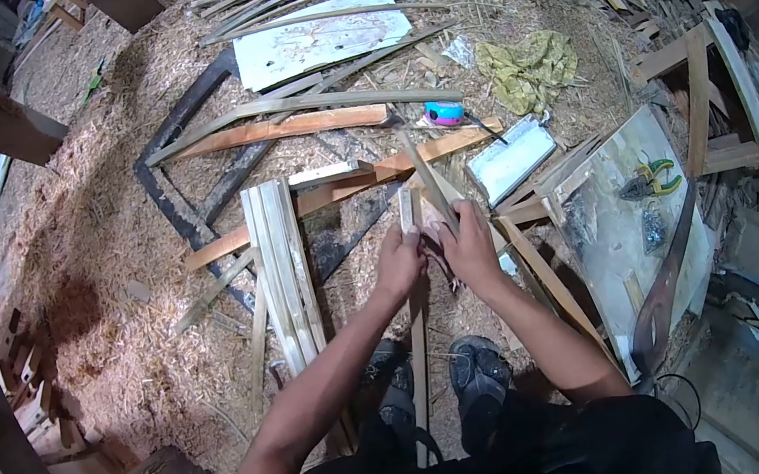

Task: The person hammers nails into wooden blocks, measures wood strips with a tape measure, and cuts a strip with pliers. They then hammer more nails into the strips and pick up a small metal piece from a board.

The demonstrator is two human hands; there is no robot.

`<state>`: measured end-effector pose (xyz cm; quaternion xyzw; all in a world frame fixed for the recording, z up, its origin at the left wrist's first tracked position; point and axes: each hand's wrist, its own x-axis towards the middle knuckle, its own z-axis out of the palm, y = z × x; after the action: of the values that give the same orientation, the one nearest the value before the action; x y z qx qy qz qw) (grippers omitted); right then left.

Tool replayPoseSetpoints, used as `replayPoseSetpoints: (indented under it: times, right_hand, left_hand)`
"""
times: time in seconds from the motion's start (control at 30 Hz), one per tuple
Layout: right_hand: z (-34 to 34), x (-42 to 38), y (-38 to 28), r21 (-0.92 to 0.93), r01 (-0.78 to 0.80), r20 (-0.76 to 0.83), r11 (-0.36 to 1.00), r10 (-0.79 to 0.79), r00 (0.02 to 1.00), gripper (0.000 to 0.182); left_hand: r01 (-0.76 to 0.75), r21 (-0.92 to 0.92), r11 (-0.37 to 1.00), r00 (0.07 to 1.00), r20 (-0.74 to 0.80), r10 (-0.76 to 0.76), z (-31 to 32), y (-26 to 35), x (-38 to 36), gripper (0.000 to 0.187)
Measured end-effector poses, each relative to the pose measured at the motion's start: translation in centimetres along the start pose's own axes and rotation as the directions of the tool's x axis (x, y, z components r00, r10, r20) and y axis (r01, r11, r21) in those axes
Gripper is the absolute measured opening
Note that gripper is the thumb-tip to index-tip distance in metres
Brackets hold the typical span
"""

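My left hand [399,260] is closed around a long wooden strip [420,362], which runs down between my feet. A second, thinner wooden strip [428,178] slants up and to the left out of my closed right hand [470,246]. Both hands are close together in front of me, and their fingertips are partly hidden. Left of my left hand lies a bundle of pale strips [278,265]. Beyond my hands, a reddish-brown plank [332,195] lies across a dark frame [169,137].
Shavings cover the floor. A blue and pink tape measure [445,112], a yellowish cloth [527,67] and a white board [319,39] lie ahead. On the right, pliers [651,180] and a small bag [653,227] rest on a pale panel [601,228]. Scrap wood [33,400] is heaped at left.
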<state>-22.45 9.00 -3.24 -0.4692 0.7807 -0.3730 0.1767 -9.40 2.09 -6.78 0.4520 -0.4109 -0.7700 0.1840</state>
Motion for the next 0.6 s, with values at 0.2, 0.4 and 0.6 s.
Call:
replayPoseSetpoints:
  times: [0.2, 0.4, 0.6]
  right_hand:
    - [-0.3, -0.2, 0.7, 0.025, 0.071, 0.013, 0.997, -0.072, 0.997, 0.034]
    - [-1.1, 1.3, -0.5, 0.203, -0.116, -0.006, 0.972, 0.120, 0.993, 0.020]
    - [-0.9, 2.3, -1.0, 0.583, -0.335, 0.118, 0.740, 0.331, 0.936, 0.022]
  left_hand:
    - [-0.019, -0.196, 0.980, 0.999, 0.039, 0.027, 2.6, 3.9, -3.6, 0.021]
    - [-0.146, -0.007, 0.989, 0.989, -0.014, 0.146, 2.0, 3.1, -3.4, 0.018]
    - [-0.224, 0.066, 0.972, 0.974, 0.004, 0.225, 1.2, 2.8, -3.6, 0.029]
